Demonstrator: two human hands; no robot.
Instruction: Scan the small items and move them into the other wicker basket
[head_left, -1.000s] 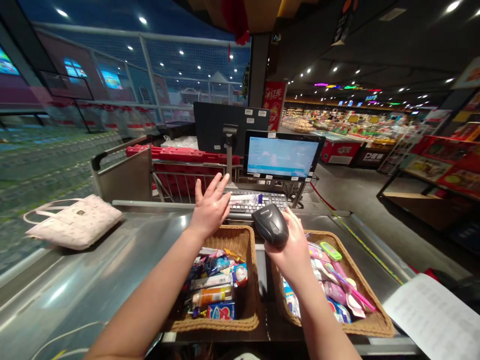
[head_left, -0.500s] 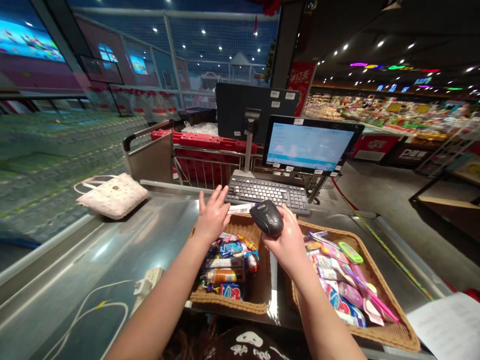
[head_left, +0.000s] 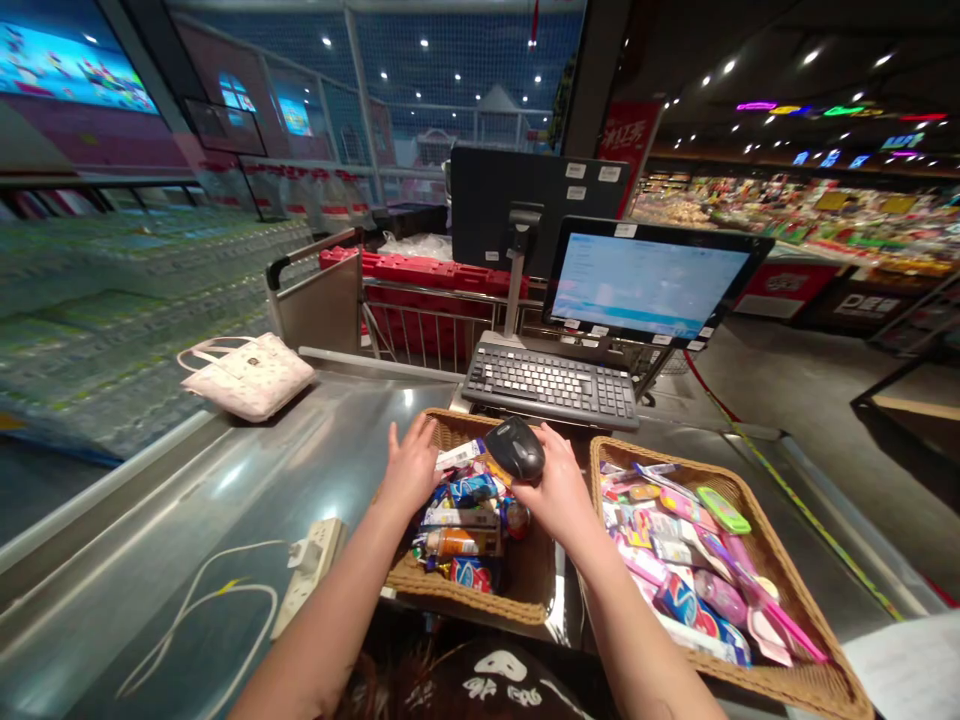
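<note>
My right hand is wrapped round a black handheld barcode scanner, its head tilted over the left wicker basket. My left hand is at that basket's far left side, with the end of a slim white box at its thumb and fingers. The box shows a barcode and a purple end, just left of the scanner. Below lie mixed packets, among them a blue pack and an orange item. My left fingertips are partly spread, and the grip on the box is partly hidden.
A second wicker basket with pink and purple goods stands to the right. Behind are a keyboard and a lit monitor. A pale handbag and a power strip with white cable lie on the metal counter.
Both hands have come down and nearer. The white box has dropped from above the left basket's far rim to just over its contents, and the scanner has moved with it. The view has shifted slightly.
</note>
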